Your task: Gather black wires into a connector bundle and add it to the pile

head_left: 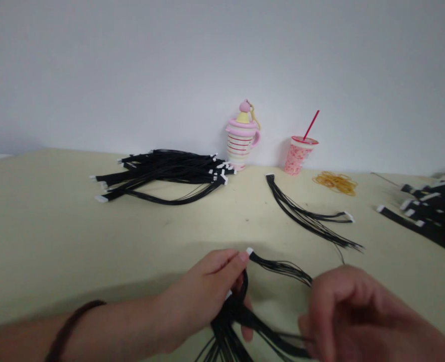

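Note:
My left hand [218,286] is closed around a bundle of black wires [232,322] near its white connectors. A white connector [249,251] pokes out beside the left thumb, and thin black wires [283,268] run from it toward the right hand. My right hand [350,317] is at the lower right with its fingers curled in a pinch, slightly blurred. Dark wires from the bundle reach its fingertips and seem to be held there; the fingers hide where they end. A separate black wire harness [301,213] lies on the table beyond the hands.
A large pile of black wire harnesses [165,171] lies at the back left, another pile [441,216] at the right edge. By the wall stand a striped toy cup [239,143] and a pink cup with a straw [298,156]. Yellow rubber bands [335,183] lie on the table [49,221].

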Tool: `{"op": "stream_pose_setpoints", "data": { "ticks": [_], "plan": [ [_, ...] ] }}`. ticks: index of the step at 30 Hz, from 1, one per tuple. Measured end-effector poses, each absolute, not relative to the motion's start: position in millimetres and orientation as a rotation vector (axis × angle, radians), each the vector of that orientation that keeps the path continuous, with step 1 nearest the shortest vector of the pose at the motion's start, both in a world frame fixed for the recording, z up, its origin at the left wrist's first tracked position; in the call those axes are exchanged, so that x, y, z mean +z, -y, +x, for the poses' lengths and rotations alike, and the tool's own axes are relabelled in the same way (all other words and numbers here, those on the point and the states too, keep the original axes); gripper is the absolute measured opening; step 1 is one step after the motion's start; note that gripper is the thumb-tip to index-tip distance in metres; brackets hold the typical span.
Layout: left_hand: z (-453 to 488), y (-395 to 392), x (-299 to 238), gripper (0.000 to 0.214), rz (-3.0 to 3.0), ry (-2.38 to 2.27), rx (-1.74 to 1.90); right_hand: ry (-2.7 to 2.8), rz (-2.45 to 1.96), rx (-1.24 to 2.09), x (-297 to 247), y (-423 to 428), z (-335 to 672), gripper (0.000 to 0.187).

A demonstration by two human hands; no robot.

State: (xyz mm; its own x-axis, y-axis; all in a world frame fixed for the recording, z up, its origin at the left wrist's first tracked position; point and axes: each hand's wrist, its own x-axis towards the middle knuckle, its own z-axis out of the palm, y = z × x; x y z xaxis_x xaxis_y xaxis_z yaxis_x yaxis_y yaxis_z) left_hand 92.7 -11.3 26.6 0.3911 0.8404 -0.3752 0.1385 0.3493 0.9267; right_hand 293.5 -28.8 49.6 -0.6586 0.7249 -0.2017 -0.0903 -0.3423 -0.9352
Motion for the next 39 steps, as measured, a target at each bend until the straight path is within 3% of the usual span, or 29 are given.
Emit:
{"op": "stream_pose_setpoints", "data": {
  "ticks": [3, 6, 11, 15, 21, 26, 30, 39],
  "plan": [
    [91.9, 9.6, 28.7, 0.037, 1.063, -1.071, 0.558, 1.118, -0.796, 2.023, 67.3, 16.5, 310.8, 0.013],
    [89.7, 9.0, 25.3, 0.036, 1.037, -1.053, 0.598, 0.941, -0.769, 1.681, 76.6, -0.8, 330.4, 0.006],
    [89.3, 10.3, 22.9, 0.037, 1.017, -1.068, 0.605, 0.723, -0.722, 1.323, 85.7, -19.1, 351.2, 0.025],
    [92.2, 11.3, 23.8, 0.039, 1.105, -1.094, 0.597, 0.925, -0.739, 1.24, 86.8, -19.9, 339.5, 0.007],
    [94.2, 11.6, 18.4, 0.038, 1.081, -1.006, 0.657, 1.514, -1.062, 1.303, 54.4, 5.3, 299.3, 0.015],
    [94.2, 14.4, 28.4, 0.042, 1.036, -1.05, 0.664, 1.958, -1.168, 1.016, 26.6, 27.5, 278.7, 0.019],
    [93.9, 15.8, 32.6, 0.045, 1.013, -1.109, 0.655, 1.982, -1.057, 0.774, 18.0, 27.2, 276.3, 0.021],
    [93.0, 13.8, 27.9, 0.041, 1.046, -1.089, 0.71, 2.097, -1.154, 0.841, 12.4, 22.3, 280.6, 0.016]
  ]
}}
